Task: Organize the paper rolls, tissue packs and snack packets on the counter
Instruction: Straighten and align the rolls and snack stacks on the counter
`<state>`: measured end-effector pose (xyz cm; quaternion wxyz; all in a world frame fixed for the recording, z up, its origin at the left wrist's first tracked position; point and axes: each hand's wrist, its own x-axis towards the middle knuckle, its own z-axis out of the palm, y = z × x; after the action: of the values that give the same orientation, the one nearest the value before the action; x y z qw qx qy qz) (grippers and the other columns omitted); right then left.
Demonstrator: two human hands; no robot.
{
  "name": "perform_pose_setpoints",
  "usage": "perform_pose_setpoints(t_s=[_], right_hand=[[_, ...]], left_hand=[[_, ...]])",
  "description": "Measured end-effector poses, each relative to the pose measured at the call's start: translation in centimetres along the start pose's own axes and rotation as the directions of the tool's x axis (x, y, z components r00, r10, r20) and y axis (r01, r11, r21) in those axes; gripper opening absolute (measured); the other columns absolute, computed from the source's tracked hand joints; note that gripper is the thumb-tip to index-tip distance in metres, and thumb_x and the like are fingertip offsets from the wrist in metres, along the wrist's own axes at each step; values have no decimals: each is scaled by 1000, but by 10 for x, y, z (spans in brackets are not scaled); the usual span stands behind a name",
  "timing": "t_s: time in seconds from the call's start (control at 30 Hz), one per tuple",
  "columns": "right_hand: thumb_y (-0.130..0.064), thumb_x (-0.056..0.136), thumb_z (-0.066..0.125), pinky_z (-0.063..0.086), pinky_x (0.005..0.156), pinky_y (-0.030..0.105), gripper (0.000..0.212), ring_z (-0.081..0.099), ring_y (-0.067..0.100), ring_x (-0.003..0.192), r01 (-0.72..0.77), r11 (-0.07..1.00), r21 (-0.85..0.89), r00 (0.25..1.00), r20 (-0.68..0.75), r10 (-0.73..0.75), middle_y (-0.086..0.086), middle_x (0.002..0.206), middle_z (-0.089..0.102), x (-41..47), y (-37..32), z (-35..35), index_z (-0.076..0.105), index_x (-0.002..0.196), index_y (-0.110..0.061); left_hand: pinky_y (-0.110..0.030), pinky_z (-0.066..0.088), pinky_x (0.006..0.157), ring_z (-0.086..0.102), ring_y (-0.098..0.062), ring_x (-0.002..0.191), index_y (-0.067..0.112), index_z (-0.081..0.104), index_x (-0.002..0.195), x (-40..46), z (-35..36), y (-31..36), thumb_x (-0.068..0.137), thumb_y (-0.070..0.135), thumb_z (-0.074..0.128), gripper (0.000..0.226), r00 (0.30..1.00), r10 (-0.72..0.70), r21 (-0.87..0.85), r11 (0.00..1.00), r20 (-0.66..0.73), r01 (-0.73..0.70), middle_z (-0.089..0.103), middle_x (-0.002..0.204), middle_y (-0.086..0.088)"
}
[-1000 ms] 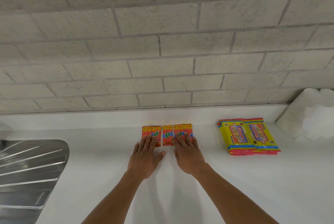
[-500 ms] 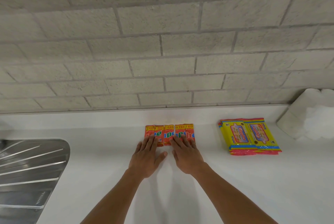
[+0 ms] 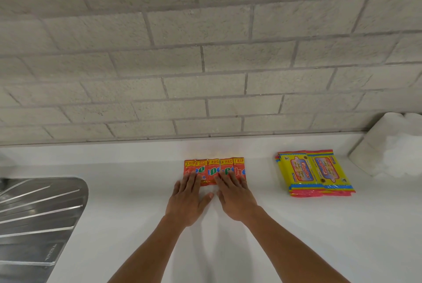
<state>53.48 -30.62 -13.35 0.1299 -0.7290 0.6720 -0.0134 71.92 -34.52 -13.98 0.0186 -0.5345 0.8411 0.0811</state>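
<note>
A row of orange-red snack packets (image 3: 214,169) is laid flat on the white surface (image 3: 296,237), near its back edge and roughly in the middle of the view. The packets are set side by side and overlap a little, with yellow bands along their far ends. Their near ends are covered by fingers. The left hand (image 3: 188,200) is spread flat, palm down, with its fingers on the left packets and its thumb out to the right; nothing is gripped by it. The right hand (image 3: 235,198) is likewise held open and flat, its fingers pressed on the right packets, and nothing is clasped in it. The two hands lie just beside each other, the thumbs nearly touching.

To the right, well apart from the row, a stack of yellow tissue packs (image 3: 314,173) with red and blue borders is seen lying flat on the surface, two side by side on top. Farther right, at the edge of the view, white paper rolls (image 3: 392,143) are stood against the wall (image 3: 205,54) of pale grey brick. At the left, a ribbed steel drainer (image 3: 36,218) is set into the surface.
</note>
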Motion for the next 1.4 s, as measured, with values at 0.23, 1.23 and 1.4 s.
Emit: perform_pose_setpoints(t_s=[0.23, 1.23, 1.4], right_hand=[[-42, 105, 30, 3, 123, 46, 60, -4, 29, 153, -69, 995, 70, 991, -106, 76, 4, 167, 5, -7, 8, -1, 11, 158, -21], [-33, 105, 34, 15, 123, 45, 58, 7, 26, 153, -123, 967, 225, 981, -120, 153, 0, 165, 13, -50, 37, -18, 14, 158, -20], [-26, 103, 41, 29, 118, 39, 54, 28, 26, 147, -101, 945, 311, 955, -237, 179, 6, 158, 32, -80, 59, -37, 28, 154, -16]], left_hand=[[-38, 2, 123, -5, -20, 154, 24, 2, 160, -2, 0, 2, 68, 84, -26, 114, 1000, 6, -7, 1000, -15, -6, -2, 168, 2], [-44, 12, 124, 0, -26, 155, 30, 1, 159, -20, -13, 50, 82, 82, 1, 93, 999, 23, -47, 999, -25, -24, 1, 168, 2], [-41, 20, 123, 12, -26, 154, 27, 6, 159, -24, -25, 92, 97, 61, 37, 77, 996, 77, -72, 994, -51, -81, 10, 167, -1]])
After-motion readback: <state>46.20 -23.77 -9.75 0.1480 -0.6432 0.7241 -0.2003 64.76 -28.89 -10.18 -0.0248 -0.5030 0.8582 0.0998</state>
